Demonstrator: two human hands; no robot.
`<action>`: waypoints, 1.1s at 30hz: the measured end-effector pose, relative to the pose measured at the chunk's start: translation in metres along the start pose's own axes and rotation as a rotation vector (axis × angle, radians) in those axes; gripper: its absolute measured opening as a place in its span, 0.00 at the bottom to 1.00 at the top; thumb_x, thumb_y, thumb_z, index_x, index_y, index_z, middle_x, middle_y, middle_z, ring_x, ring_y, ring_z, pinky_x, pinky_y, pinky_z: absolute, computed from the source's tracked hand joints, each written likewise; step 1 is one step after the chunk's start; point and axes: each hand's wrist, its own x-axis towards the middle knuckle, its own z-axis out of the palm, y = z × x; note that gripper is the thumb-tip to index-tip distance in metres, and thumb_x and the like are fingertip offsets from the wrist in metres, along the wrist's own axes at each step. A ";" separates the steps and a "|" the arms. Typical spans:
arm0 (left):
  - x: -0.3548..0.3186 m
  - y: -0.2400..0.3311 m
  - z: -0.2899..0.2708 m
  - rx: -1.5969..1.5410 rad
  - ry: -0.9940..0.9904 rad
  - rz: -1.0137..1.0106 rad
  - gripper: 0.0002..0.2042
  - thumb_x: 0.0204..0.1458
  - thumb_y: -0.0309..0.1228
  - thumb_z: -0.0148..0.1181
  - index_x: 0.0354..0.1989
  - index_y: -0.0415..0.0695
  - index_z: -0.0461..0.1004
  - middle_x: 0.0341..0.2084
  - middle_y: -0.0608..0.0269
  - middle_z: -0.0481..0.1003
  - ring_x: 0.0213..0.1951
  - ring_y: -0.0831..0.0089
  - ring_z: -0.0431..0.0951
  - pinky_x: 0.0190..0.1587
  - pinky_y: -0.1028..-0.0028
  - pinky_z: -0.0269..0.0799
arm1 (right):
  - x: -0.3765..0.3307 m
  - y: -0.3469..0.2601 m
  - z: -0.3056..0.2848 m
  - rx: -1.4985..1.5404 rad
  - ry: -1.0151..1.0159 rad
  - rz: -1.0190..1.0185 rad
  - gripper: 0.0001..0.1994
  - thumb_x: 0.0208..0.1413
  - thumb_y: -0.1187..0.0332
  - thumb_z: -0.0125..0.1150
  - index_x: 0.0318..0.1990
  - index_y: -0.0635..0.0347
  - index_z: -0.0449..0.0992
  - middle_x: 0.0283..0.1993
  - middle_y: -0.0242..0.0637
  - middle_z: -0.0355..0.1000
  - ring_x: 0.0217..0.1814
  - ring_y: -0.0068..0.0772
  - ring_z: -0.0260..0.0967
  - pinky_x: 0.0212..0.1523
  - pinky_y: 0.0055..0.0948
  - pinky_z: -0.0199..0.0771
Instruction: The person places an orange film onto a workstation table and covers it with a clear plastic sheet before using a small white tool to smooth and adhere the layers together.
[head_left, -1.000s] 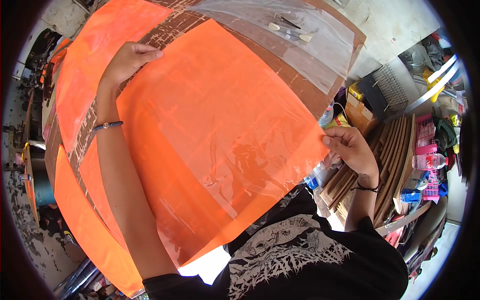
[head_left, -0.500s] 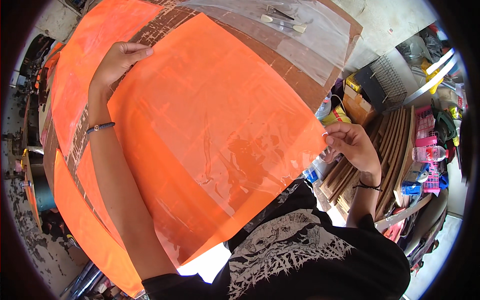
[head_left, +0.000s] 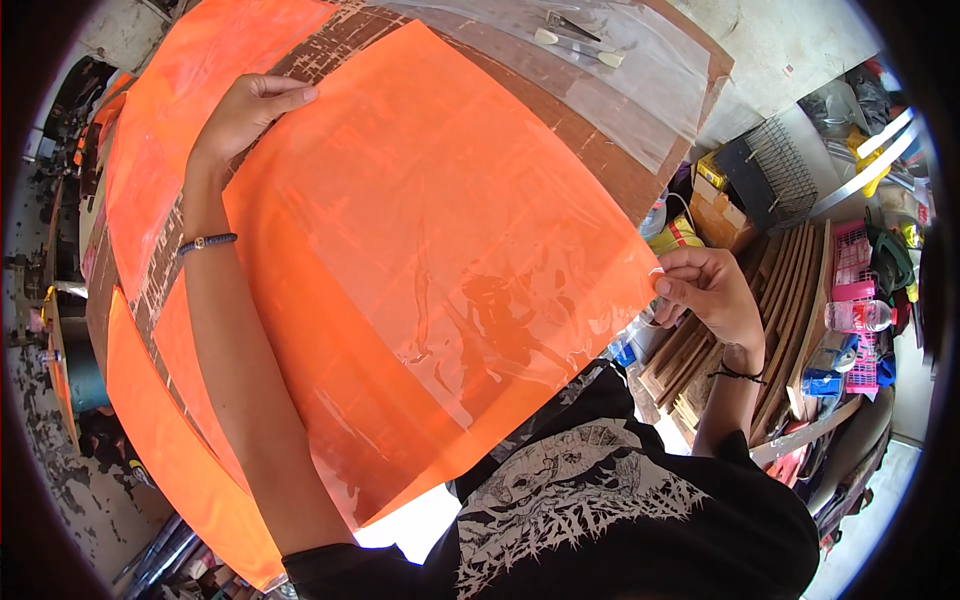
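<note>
A large orange sheet (head_left: 400,160) lies slanted across the worktable, its near edge reaching my shirt. Over most of it rests a glossy clear plastic film (head_left: 500,310), with wrinkles and reflections toward the lower right. My left hand (head_left: 250,115) pinches the sheet's far left edge between thumb and fingers. At the right corner, my right hand (head_left: 708,292) holds the sheet in a pinch; a small bit of clear film shows at its fingertips. Whether my left fingers also grip the film cannot be made out.
The scratched brown board (head_left: 600,150) forms the worktop. More orange sheets (head_left: 180,400) lie at the left. Far right on the board are clear plastic (head_left: 660,80) and a small pale-ended tool (head_left: 580,47). Stacked wooden boards (head_left: 775,310) and a pink basket (head_left: 853,255) stand right.
The far part of the orange sheet and my left hand appear slightly farther right, along with the worktop, so the view has shifted a little. Both hands keep their pinch.
</note>
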 end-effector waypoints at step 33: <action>0.007 -0.012 -0.002 0.113 0.029 0.016 0.21 0.49 0.44 0.64 0.43 0.39 0.78 0.40 0.60 0.78 0.46 0.70 0.74 0.54 0.71 0.65 | 0.002 0.005 -0.002 -0.020 -0.013 0.015 0.10 0.55 0.72 0.63 0.42 0.69 0.73 0.31 0.35 0.76 0.26 0.20 0.75 0.28 0.17 0.74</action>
